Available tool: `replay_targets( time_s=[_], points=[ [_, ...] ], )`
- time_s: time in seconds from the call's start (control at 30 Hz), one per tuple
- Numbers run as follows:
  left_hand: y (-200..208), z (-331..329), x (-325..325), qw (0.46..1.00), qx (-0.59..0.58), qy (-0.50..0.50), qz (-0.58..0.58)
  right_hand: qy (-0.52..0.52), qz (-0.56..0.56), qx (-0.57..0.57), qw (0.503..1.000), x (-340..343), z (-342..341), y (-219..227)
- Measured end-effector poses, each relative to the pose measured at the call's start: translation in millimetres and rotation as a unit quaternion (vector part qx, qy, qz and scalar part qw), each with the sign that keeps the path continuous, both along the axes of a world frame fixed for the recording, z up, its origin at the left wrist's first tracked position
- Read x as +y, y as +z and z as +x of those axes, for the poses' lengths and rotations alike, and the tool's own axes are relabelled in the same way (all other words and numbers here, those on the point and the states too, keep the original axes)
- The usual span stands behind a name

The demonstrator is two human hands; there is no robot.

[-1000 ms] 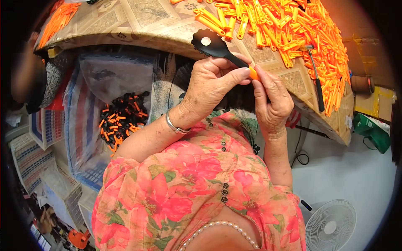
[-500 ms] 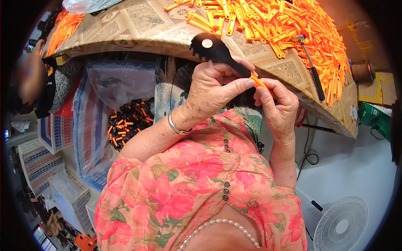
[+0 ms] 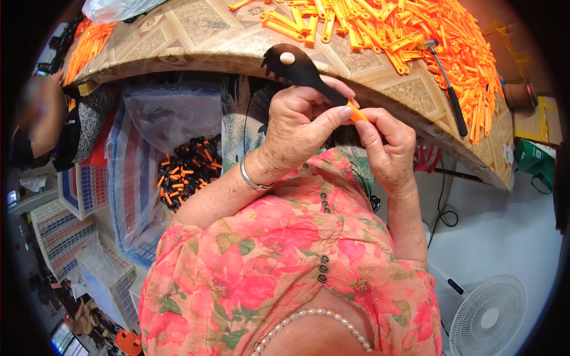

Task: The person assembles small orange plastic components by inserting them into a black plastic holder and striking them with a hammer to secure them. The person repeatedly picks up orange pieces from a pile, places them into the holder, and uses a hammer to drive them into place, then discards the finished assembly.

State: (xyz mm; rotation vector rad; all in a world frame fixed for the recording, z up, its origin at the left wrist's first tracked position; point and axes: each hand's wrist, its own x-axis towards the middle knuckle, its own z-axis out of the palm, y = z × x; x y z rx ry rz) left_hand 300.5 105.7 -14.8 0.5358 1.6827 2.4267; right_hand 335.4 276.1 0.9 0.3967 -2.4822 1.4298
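While left hand (image 3: 297, 121) grips spoon (image 3: 300, 70), right hand (image 3: 387, 141) pinches orange handle (image 3: 355, 113). Nine o'clock pieces (image 3: 185, 175) look done; two o'clock loose handles (image 3: 460, 62) aren't.

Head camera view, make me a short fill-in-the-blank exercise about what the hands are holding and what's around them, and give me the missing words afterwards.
1. The toothed utensil in the left hand is coloured ____.
2. The right hand pinches a narrow piece coloured ____.
3. A silver bracelet circles the person's ____ wrist.
4. The white fan shows in the picture's lower ____ corner.

Missing words: black; orange; left; right.
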Motion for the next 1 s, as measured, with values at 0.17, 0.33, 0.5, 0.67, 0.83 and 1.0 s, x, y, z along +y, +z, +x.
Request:
replay_targets(
  time_s=[0.17, 0.33, 0.5, 0.67, 0.83, 1.0],
  points=[
    [4, -8, -20, 0.993, 0.063, -0.086, -0.045, 0.022, 0.073, 0.119, 0.990, 10, 0, 11],
    [-7, -29, -38, 0.894, -0.208, -0.370, 0.146, 0.057, 0.160, 0.290, 0.942, 19, -4, 14],
    [4, -26, -36, 0.914, -0.128, -0.383, 0.041, 0.100, 0.216, 0.286, 0.928, 30, -9, 17],
    [20, -25, -37, 0.873, -0.239, -0.425, 0.019, 0.055, 0.289, 0.373, 0.880, 43, -10, 12],
    [10, -15, -32, 0.832, -0.293, -0.453, 0.133, 0.051, 0.325, 0.411, 0.850, 52, -26, 1],
    [1, -18, -26, 0.865, -0.303, -0.385, 0.108, 0.058, 0.364, 0.361, 0.856, 56, -40, 1]
  ],
)
